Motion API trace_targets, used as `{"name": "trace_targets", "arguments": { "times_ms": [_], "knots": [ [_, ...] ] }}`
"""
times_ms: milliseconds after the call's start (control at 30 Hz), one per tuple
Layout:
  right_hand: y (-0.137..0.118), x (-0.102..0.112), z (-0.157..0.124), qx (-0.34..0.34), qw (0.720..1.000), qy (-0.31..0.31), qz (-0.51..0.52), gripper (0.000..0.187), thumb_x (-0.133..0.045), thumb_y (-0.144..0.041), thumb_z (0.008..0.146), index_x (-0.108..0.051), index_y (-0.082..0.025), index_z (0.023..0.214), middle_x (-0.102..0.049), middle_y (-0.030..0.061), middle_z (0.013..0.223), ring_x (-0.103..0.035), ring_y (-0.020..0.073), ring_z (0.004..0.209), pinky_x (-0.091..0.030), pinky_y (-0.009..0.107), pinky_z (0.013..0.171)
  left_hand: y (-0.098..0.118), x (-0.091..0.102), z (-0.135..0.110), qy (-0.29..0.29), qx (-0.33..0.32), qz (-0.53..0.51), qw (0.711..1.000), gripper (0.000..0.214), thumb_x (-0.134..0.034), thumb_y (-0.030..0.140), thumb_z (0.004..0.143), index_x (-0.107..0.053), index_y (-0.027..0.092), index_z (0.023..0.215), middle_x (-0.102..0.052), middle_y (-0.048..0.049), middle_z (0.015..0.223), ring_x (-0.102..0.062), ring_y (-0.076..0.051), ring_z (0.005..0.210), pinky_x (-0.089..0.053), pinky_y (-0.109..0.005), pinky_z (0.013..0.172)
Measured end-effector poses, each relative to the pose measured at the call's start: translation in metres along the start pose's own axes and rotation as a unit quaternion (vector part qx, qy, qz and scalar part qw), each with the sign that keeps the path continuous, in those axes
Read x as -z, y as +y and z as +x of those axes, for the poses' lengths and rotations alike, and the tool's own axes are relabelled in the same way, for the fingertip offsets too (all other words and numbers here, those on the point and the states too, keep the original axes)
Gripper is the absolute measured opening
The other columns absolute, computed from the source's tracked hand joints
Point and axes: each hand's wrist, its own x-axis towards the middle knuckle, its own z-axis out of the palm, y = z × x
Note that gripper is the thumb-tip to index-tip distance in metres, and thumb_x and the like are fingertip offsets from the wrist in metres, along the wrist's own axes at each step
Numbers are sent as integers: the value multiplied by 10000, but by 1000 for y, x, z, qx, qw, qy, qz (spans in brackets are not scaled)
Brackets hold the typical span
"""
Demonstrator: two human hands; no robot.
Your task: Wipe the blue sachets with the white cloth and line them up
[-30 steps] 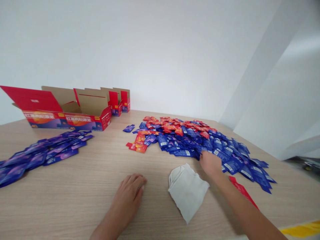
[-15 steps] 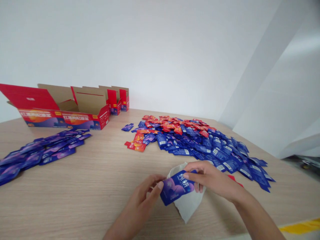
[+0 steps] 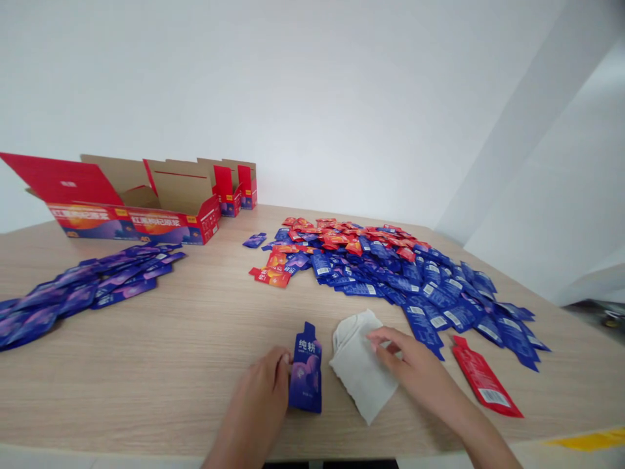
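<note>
Since half a second ago, the blue sachet [image 3: 306, 374] has passed from between both hands to the left hand [image 3: 266, 387] alone, and the right hand [image 3: 415, 365] has moved off it to over the folded pale cloth [image 3: 361, 368]. In the head view, the left fingers pinch the sachet's left edge, neck pointing away, beside the cloth. The right fingers are parted and hold nothing; whether they touch the cloth I cannot tell. The step seems one of handling a single sachet; gripping the cloth would call for closing those fingers.

纯耕 on the nearest blue pouch [image 3: 306, 374] — 红黑枸杞原浆 and 40 on the red carton [image 3: 163, 226]
</note>
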Motion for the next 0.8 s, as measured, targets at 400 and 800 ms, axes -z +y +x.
{"name": "trace_targets", "arguments": {
  "times_ms": [400,800],
  "knots": [
    [2,7,-35,61,986,-121,-102,597,-659,-311,867,-586,-300,1460,-554,65,1544,-469,304,1447,-325,474,1227,-3,-2,-6,-36,-171,308,935,518,-357,192,964,-571,277,1428,-605,-65,1466,-524,-299,1371,-397,-584,1177],
    [31,-19,-38,50,984,15,-168,499,-527,-454,976,-606,-223,1411,-592,139,1481,-548,330,1361,-420,503,1154,-23,-40,-16,92,-256,349,897,516,-383,232,1001,-463,254,1511,-585,-60,1492,-542,-244,1356,-465,-448,1125]
  ]
}}
